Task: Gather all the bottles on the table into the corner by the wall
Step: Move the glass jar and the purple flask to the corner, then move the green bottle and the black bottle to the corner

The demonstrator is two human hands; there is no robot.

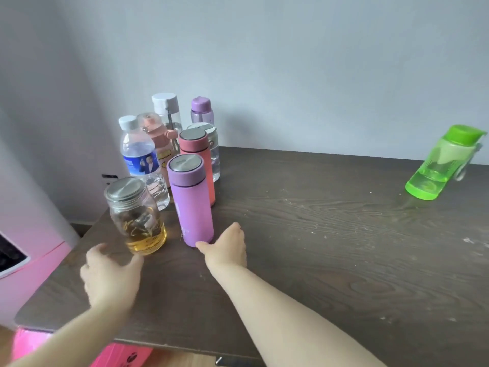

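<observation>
Several bottles stand clustered in the table's far left corner by the wall. Nearest me are a glass jar [136, 215] with amber liquid and a steel lid, and a purple flask [191, 200]. Behind them stand a coral flask [197, 160], a clear water bottle [141, 160] with a blue label, a pink cartoon bottle [156, 131], a tall white-capped bottle [166, 107] and a small lilac-lidded bottle [201, 110]. A green bottle [444, 162] stands alone at the far right. My left hand [109, 274] is open just below the jar. My right hand [225, 247] is open, fingertips at the purple flask's base.
The dark wood table [317, 247] meets a grey wall behind and to the left. A pink and white appliance [29, 245] stands left of the table. A pink object [116, 356] lies under the front edge.
</observation>
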